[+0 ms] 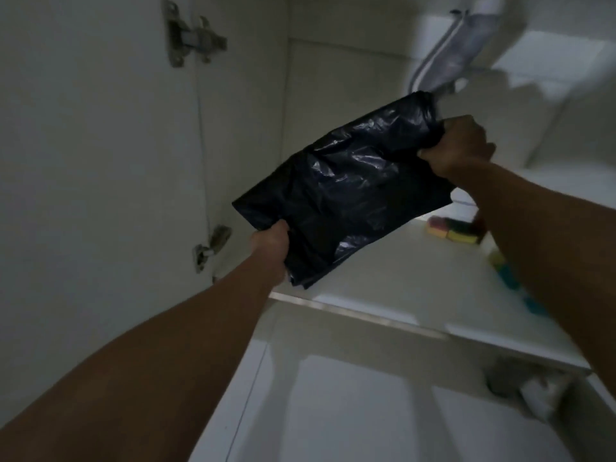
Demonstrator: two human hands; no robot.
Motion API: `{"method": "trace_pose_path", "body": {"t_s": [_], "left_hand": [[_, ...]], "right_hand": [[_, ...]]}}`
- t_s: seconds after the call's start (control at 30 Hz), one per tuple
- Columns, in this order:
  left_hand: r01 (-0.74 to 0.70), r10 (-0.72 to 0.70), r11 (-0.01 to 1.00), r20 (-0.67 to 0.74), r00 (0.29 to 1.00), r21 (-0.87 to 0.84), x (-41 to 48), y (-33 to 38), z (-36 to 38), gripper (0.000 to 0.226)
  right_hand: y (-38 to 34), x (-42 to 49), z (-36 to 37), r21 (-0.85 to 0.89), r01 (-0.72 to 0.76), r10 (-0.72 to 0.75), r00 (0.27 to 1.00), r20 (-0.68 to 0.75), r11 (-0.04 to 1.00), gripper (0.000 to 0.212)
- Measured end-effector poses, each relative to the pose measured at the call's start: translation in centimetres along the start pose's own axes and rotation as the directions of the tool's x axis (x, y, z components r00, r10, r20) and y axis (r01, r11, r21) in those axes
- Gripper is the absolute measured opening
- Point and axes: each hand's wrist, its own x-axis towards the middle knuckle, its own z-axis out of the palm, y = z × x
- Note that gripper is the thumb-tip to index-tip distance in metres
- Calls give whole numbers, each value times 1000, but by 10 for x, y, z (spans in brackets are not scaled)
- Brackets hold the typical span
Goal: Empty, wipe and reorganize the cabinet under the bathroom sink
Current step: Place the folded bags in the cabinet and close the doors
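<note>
Dim bathroom, glossy pale floor tiles (333,411) under both forearms. The white under-sink cabinet (333,68) is open. Its white bottom shelf (383,281) lies just below and beyond the hands and has a shiny strip along the front edge.

The left hand (270,243) grips the lower-left corner of a folded black crinkled plastic bag (343,188). The right hand (458,146) is fisted round the bag's bunched upper-right end. The bag is stretched between the two hands, held in the air in front of the cabinet opening, above the shelf and not touching it.

- Left of the left hand: open white cabinet door (100,145) with an upper metal hinge (195,38) and a lower metal hinge (213,245).
- Above the right hand: blurred grey-white drain pipe (443,58), with the bag's top end overlapping it in view.
- Under the right forearm, on the shelf: yellow, green and pink sponges (455,230), partly hidden by the forearm.
- Nearer along the forearm: blurred teal and yellow items (508,273), kind unclear.
- Far lower right, on the floor: blurred grey-white object (533,391), can't tell what.
</note>
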Motion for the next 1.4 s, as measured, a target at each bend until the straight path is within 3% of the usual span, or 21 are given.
{"method": "trace_pose_path", "body": {"t_s": [0.1,0.2,0.27,0.43,0.5,0.67,0.77,0.8,0.83,0.9,0.97,1.03,1.07,1.1,1.23,1.3,1.4], "left_hand": [[133,-133,991,9,991,-32,2,7,0,46],[226,-225,971,22,974,-75,6,3,4,43],[255,-252,962,44,967,-95,10,-1,8,37],[291,-297,949,-38,954,-124,37,-18,7,28],[317,-325,942,-70,943,-108,53,-29,1,24],[348,-363,928,-118,924,-135,81,-39,-16,43],[362,-380,919,-110,918,-157,91,-38,-14,45],[365,-383,919,-113,917,-151,96,-39,-13,47],[369,-387,918,-127,913,-144,100,-40,-12,48],[349,-362,930,-127,924,-114,106,-44,-9,44],[331,-346,936,-141,928,-118,112,-47,-6,44],[336,-351,935,-177,919,-112,112,-46,-5,59],[336,-350,936,-206,914,-102,113,-46,-6,66],[338,-349,937,-218,911,-87,115,-47,-7,70],[349,-341,937,-208,917,0,111,-36,-12,62],[346,-316,933,-234,920,101,104,-25,-14,72],[296,-233,922,-254,939,249,91,-10,-10,107]], "right_hand": [[-51,22,2,33,83,-85,995,51,996,20],[-88,30,10,-11,93,-92,991,95,996,15],[-101,31,23,19,69,-71,991,116,997,5],[-111,38,89,112,40,-70,958,276,993,4],[-112,41,121,121,11,-54,934,353,993,15],[-125,47,184,142,4,-77,853,517,990,4],[-120,49,210,222,81,-207,741,639,972,49],[-111,47,215,231,81,-213,742,636,970,56],[-102,44,220,245,84,-220,765,606,966,55],[-78,35,230,216,53,-170,807,566,975,26],[-62,20,232,63,59,-86,719,689,996,22],[-54,-2,234,-45,53,10,533,846,998,44],[-52,-13,235,-54,15,41,466,884,998,50],[-49,-21,237,-47,-16,49,447,893,999,52],[-44,-30,231,63,-54,-28,500,866,997,19],[-43,-25,214,77,-78,-22,542,840,994,25],[-33,-21,166,45,-39,-10,644,765,998,38]]}}
